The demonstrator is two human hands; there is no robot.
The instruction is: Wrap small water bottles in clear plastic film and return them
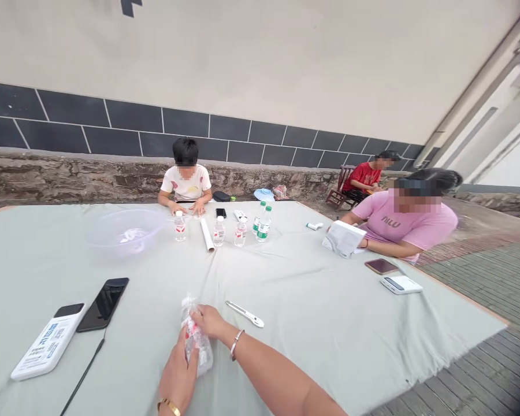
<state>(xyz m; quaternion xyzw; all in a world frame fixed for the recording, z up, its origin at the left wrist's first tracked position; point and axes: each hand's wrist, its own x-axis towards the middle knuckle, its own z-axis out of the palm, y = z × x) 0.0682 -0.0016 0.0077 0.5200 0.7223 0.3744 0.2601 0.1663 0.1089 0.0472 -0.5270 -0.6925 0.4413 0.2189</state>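
A clear plastic bottle (205, 353) with a red and white label lies on the pale cloth, its neck end pointing away from me. My left hand (179, 368), with a gold watch band at the wrist, grips its near left side. Around the upper part of the bottle are the fingers of my right hand (210, 321), which has a silver bracelet. Clear plastic looks wrinkled near the neck. Just right of my right hand lies a white utility knife (245, 314), untouched.
A black phone (104, 304) and white power bank (48, 341) lie left. Beyond are a translucent basin (125, 231), a white roll (207, 234), several bottles (240, 231), and a person at the far edge. Another person holds a white box (345, 238) at right; a third sits behind.
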